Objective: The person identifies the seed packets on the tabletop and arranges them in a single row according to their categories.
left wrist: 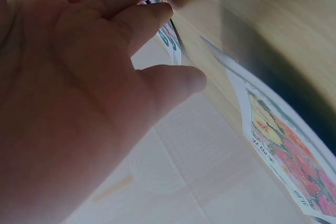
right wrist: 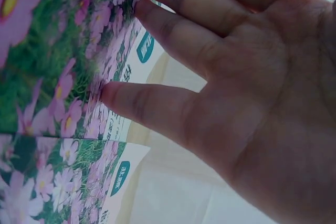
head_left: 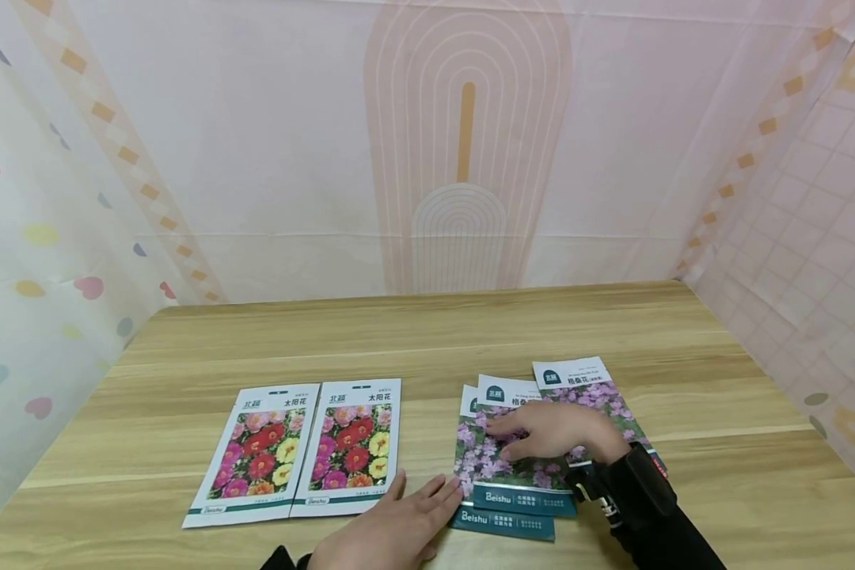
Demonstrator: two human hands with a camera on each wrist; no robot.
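Lying flat near the table's front edge, two glossy white seed packets printed with red, pink and yellow flowers sit side by side, edges touching, fully in view. The left hand rests just right of them with straight, relaxed fingers; its fingertips touch the teal bottom edge of the overlapping pile of purple-flower seed packets. Its wrist is cut off by the frame. The right hand lies spread and flat across that pile, fingertips pressing the print, hiding much of the middle packets; how many are stacked is hard to tell. The pale wooden table lies bare behind and to the far right, toward the patterned curtain walls.
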